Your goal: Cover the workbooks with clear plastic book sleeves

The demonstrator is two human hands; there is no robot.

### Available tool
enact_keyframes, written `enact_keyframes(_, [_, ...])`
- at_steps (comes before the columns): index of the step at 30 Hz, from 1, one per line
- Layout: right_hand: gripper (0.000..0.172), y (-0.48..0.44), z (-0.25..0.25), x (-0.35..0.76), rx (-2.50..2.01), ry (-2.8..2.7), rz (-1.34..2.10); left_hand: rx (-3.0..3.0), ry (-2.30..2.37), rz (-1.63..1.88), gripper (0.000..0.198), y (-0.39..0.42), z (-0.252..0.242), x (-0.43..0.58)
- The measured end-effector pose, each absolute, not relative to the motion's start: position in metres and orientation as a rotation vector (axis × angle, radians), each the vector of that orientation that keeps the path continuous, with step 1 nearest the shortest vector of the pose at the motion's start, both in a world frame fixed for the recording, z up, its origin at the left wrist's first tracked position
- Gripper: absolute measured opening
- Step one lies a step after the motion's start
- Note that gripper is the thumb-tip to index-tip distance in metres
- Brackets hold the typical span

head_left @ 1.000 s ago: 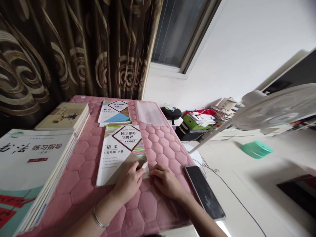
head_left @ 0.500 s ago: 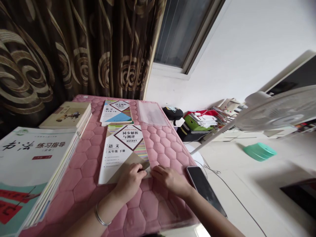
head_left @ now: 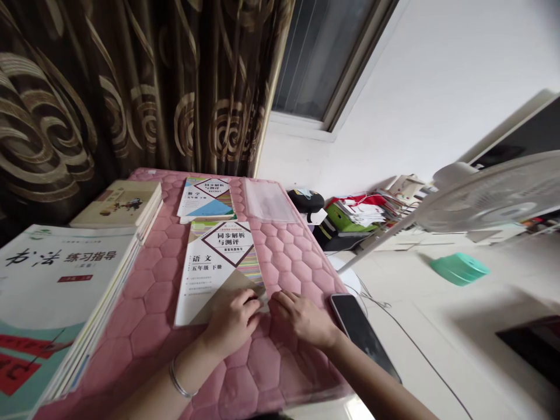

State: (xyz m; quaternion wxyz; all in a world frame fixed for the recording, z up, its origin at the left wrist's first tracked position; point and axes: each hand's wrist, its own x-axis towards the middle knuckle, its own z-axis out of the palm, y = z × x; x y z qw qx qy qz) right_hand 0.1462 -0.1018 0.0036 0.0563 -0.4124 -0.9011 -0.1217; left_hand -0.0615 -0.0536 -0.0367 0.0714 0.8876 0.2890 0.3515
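A white-covered workbook with a striped right edge and a tan lower part lies on the pink padded table cover. My left hand, a silver bangle on its wrist, rests on the workbook's lower right corner, fingers curled and closed at the edge. Just right of that corner is my right hand, its fingers pressed together and pointing at the edge; what they pinch, if anything, is hidden. Beyond the workbook lies a similar workbook with a blue patch. Beside it is a clear plastic sleeve.
A tall stack of books stands at the left, with a tan-covered pile behind. A phone lies at the right table edge. Past it are a white fan, its cable, and a green plastic stool on the floor.
The fingers of my left hand have shifted slightly at the workbook's corner. My right hand has barely moved, and the workbook lies in the same place.
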Motion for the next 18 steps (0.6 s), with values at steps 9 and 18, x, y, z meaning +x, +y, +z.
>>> enact_keyframes(9, [0.029,-0.083,0.013,0.136,-1.114,-2.495,-0.611,2.596,0.934,1.146,0.04,-0.048,-0.035,-0.061])
enact_keyframes(18, [0.022,-0.08,0.013,0.13,-1.291,-2.25,-0.264,2.451,1.016,1.201,0.027,-0.043,-0.042,-0.061])
